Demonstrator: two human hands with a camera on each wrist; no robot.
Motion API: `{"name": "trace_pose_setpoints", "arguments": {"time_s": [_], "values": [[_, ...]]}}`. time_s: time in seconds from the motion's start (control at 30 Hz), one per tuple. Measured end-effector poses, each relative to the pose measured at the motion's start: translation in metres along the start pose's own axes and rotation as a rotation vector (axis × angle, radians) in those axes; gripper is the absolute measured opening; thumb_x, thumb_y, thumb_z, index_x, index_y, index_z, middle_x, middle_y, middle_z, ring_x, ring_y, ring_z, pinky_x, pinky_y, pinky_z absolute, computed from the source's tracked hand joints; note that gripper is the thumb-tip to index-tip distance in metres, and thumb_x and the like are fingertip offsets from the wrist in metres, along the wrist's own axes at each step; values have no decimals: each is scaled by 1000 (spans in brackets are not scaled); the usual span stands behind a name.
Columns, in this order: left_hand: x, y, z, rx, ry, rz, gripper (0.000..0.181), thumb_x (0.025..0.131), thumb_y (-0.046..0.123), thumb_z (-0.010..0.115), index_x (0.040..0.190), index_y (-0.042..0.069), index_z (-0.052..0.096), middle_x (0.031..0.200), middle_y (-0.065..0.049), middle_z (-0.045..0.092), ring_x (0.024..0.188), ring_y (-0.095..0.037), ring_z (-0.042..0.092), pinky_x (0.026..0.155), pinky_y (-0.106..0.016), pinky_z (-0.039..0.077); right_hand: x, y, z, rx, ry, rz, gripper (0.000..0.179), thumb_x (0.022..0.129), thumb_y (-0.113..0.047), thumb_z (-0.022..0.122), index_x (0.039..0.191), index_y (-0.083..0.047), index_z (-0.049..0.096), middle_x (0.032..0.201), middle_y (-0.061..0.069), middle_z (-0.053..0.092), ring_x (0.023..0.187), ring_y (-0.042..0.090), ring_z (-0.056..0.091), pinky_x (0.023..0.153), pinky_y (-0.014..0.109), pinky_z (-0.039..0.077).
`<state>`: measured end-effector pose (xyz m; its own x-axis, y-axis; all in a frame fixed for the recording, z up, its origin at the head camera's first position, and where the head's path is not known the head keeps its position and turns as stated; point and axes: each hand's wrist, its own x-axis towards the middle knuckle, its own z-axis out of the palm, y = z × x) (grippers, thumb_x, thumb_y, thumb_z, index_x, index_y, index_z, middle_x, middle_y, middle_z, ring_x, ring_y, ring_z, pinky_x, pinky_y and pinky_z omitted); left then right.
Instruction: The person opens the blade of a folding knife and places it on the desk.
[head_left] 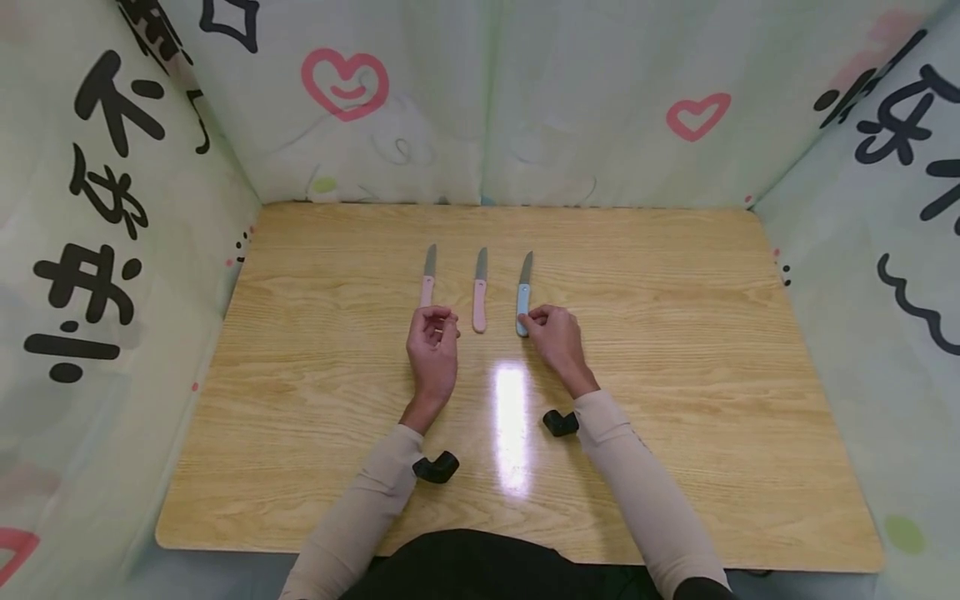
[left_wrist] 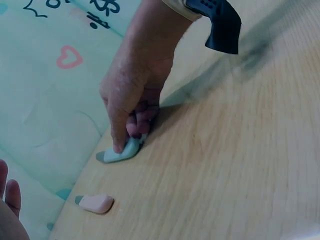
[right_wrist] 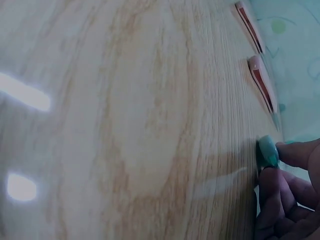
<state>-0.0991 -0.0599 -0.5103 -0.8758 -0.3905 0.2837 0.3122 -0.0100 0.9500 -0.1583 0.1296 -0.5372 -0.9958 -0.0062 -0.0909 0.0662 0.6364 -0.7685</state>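
Observation:
Three small knives lie in a row on the table, blades pointing away from me. The left knife has a pink handle (head_left: 427,292), the middle one is a pink-handled knife (head_left: 480,307), and the right one is a blue-handled knife (head_left: 523,300). My right hand (head_left: 557,337) pinches the blue handle near its butt end between thumb and finger, also seen around the blue handle (right_wrist: 268,151) in the right wrist view. My left hand (head_left: 434,354) hovers by the butt of the left pink knife, fingers loosely bent and holding nothing; its fingertips (left_wrist: 13,195) show at the left wrist view's edge.
The wooden table (head_left: 675,333) has printed curtains (head_left: 585,100) along its back and both sides. Black wrist-camera mounts (head_left: 437,468) sit on both forearms. A bright light reflection lies on the tabletop between my arms.

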Motion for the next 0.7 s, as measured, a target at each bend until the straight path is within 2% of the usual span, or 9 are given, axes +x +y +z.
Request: {"name": "trace_pose_setpoints", "arguments": {"time_s": [0.17, 0.27, 0.5, 0.7], "values": [[3, 2, 1, -106, 58, 32, 5, 96, -12, 54, 100, -15, 55, 91, -20, 61, 72, -18, 58, 64, -23, 50, 0, 0, -1, 0, -2, 7, 27, 99, -25, 69, 100, 2, 74, 85, 11, 71, 68, 19, 60, 57, 28, 45], [4, 3, 0, -138, 82, 25, 6, 95, -13, 54, 100, -16, 54, 91, -17, 60, 71, -18, 58, 65, -22, 50, 0, 0, -1, 3, -8, 14, 27, 99, -25, 69, 101, 1, 74, 86, 11, 70, 69, 20, 61, 58, 29, 46], [4, 2, -2, -132, 74, -11, 9, 94, -18, 52, 102, -21, 51, 92, -21, 58, 72, -12, 57, 65, -21, 49, 2, 1, -2, -5, -13, 3, 28, 100, -24, 67, 105, 3, 74, 89, 12, 70, 73, 21, 62, 60, 28, 46], [4, 2, -4, -127, 73, -38, 6, 96, -15, 53, 102, -17, 53, 92, -12, 59, 72, -12, 58, 66, -20, 49, 3, 0, -2, -12, -12, 6, 28, 100, -25, 67, 106, 2, 74, 90, 12, 71, 75, 22, 62, 63, 31, 47]]}}
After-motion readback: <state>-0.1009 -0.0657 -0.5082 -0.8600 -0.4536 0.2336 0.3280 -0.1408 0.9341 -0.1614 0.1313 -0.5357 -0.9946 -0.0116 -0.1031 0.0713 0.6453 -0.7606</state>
